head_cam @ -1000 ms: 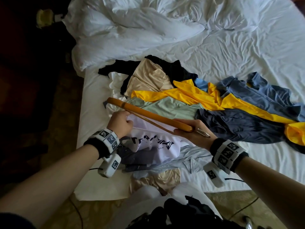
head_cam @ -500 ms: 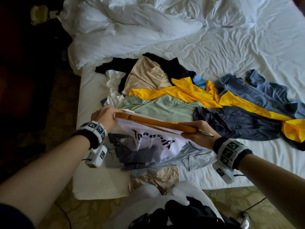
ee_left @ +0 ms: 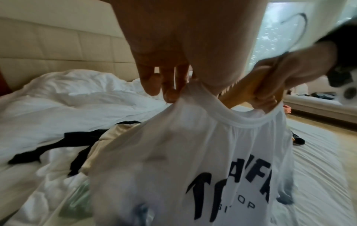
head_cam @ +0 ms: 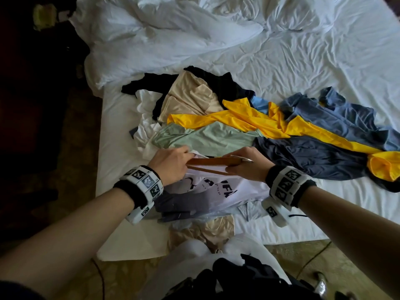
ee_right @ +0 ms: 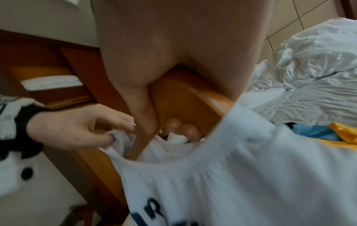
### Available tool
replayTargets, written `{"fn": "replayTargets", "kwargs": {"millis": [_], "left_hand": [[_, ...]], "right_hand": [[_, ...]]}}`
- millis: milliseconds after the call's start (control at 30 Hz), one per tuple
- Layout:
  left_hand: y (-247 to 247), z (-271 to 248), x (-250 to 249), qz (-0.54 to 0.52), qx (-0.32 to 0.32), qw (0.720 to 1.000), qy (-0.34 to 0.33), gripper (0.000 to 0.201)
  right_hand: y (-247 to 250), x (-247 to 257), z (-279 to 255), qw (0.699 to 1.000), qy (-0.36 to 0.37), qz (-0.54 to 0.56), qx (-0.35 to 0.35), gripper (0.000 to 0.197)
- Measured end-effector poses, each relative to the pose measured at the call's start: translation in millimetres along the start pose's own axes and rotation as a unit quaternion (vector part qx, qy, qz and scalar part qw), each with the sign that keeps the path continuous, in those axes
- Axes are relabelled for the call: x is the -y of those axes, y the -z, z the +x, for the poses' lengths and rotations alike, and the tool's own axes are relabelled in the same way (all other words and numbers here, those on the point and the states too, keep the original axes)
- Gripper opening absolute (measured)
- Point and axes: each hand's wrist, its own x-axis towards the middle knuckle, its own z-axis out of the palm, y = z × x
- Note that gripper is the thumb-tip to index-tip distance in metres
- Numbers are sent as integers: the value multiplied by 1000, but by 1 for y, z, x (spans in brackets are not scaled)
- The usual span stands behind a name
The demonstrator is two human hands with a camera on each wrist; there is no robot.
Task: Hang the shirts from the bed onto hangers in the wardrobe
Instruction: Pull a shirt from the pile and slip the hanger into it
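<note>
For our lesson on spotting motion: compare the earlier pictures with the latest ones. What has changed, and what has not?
The wooden hanger slid further into the white shirt; less of it shows. The left hand shifted right, pinching the collar. The right hand keeps its grip on the hanger. The other shirts on the bed stayed put.

The bed (head_cam: pixel 303 68) fills the head view from about 10 o'clock round to 4 o'clock. A bunched duvet (head_cam: pixel 164 33) lies on it toward 11 o'clock. A heap of shirts (head_cam: pixel 270 131) lies on the sheet at the centre and trails out toward 3 o'clock, the garments overlapping one another. Just nearer than the heap, toward 6 o'clock, a printed shirt (head_cam: pixel 218 189) is held above more clothes at the bed's near edge. A hanger (head_cam: pixel 213 162) lies across its neck, with the left hand (head_cam: pixel 171 163) at the hanger's 9 o'clock end and the right hand (head_cam: pixel 249 164) at its 3 o'clock end. Floor (head_cam: pixel 324 252) lies beyond the bed's near edge, at 5 o'clock.
</note>
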Motion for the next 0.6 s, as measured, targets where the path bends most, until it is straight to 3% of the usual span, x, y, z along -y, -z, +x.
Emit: {"fn": "replayTargets", "kwargs": {"millis": [133,333,433,600], "left_hand": [[1,1,4,-35,-3,999,8,38],[2,-8,-2,-182,-45,981,-57,57],[22,-3,-7,-175,-146,971,-69,38],[89,5,-6,-61,-325,942,-65,41]], "right_hand": [[6,12,5,1000,-1,12,15,7],[23,24,4,998,17,66,11,8],[44,42,3,994,39,104,-10,9],[104,97,10,988,91,102,-78,11]]}}
